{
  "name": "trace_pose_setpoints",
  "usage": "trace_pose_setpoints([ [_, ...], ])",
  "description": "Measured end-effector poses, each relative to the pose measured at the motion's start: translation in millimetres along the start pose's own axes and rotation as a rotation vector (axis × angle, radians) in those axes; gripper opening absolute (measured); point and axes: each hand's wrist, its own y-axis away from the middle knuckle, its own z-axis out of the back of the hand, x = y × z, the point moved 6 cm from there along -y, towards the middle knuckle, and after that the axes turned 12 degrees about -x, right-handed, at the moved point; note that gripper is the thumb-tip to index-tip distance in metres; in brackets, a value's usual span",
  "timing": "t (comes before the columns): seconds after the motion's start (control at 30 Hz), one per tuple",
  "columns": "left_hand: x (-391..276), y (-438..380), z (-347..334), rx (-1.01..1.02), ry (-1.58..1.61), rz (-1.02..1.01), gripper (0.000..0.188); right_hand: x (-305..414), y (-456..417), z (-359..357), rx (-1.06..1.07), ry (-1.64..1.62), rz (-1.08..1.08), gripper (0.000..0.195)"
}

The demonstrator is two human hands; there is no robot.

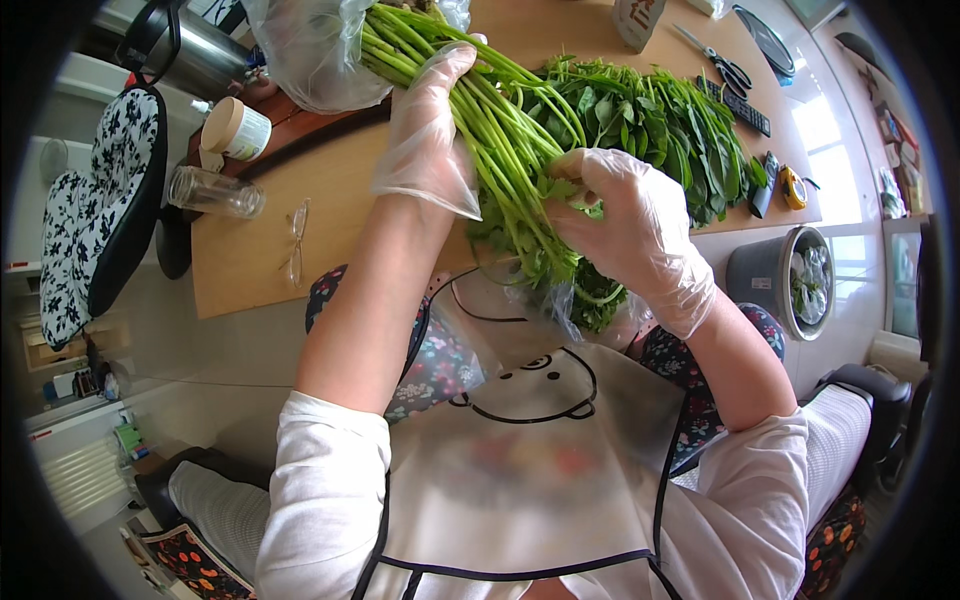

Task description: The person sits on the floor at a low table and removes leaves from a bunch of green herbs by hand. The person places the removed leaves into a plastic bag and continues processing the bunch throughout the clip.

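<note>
A long bunch of leafy green stalks, like coriander or celery [491, 146], slants across the view above my lap. My left hand [431, 112], in a clear plastic glove, is closed around the stalks near their root end. Lower down, my right hand [630, 217], gloved too, has its thumb and fingers pinched at the leaves along the bunch's right side; what lies between the fingertips is partly hidden. A translucent plastic bag [315, 56] surrounds the root end. Behind my right hand, a heap of broad-leaved greens [660, 135] lies on the wooden table [247, 281].
On the right are scissors [724, 67], a remote control [742, 109] and a yellow tape measure [793, 187]. A grey bin [769, 277] with plastic and scraps stands on the floor. To the left lie eyeglasses [298, 240], a glass jar [217, 193] and a lidded tub [236, 129].
</note>
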Motion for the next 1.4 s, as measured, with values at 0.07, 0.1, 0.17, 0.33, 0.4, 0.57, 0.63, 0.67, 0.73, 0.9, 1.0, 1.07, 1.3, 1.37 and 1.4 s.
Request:
trace_pose_setpoints([
  [0.07,1.3,-5.5,3.1,0.028,0.045,0.007,0.019,1.6,0.3,-0.8,-0.010,0.034,0.030,0.017],
  [0.1,2.1,-5.1,2.6,0.021,0.043,0.008,0.019,-0.8,1.1,-3.2,0.023,0.010,0.000,0.017],
  [0.17,3.1,-2.6,1.1,0.007,0.038,0.012,0.020,-6.2,1.6,-8.0,0.089,-0.039,-0.060,0.016],
  [0.33,-12.7,-13.0,2.5,0.049,-0.094,-0.208,0.027,-26.7,-6.6,4.8,0.231,-0.321,-0.331,0.018],
  [0.4,-15.9,-14.4,1.2,0.107,-0.129,-0.221,0.028,-29.8,-9.8,12.6,0.252,-0.337,-0.301,0.019],
  [0.57,-18.2,-6.2,-6.3,0.280,-0.255,-0.322,0.027,-25.7,-11.2,19.8,0.499,-0.286,-0.406,0.015],
  [0.63,-19.5,-1.9,-5.1,0.239,-0.390,-0.249,0.027,-28.2,-7.7,25.0,0.560,-0.422,-0.562,0.018],
  [0.67,-20.1,1.7,-7.7,0.244,-0.427,-0.279,0.027,-32.1,-7.6,25.3,0.588,-0.409,-0.518,0.020],
  [0.73,-20.0,5.5,-8.5,0.249,-0.465,-0.294,0.026,-32.9,-2.2,23.4,0.648,-0.620,-0.679,0.020],
  [0.9,-20.4,-8.1,-2.2,0.243,-0.424,-0.219,0.027,-26.0,11.4,11.4,0.718,-0.798,-0.893,0.011],
  [1.0,-20.9,-8.5,-3.0,0.230,-0.388,-0.262,0.029,-28.1,13.5,7.9,0.630,-0.598,-0.686,0.018],
  [1.07,-21.9,-11.8,-0.9,0.234,-0.372,-0.287,0.032,-29.6,15.4,8.5,0.567,-0.471,-0.584,0.020],
  [1.3,-18.4,-14.8,1.5,0.208,-0.359,-0.255,0.031,-29.3,21.9,-2.0,0.719,-0.652,-0.621,0.024],
  [1.37,-18.8,-17.5,3.0,0.191,-0.359,-0.254,0.030,-25.6,24.2,-0.2,0.683,-0.785,-0.803,0.026],
  [1.4,-18.2,-18.6,3.2,0.185,-0.360,-0.251,0.030,-24.6,26.0,-0.2,0.660,-0.850,-0.896,0.027],
])
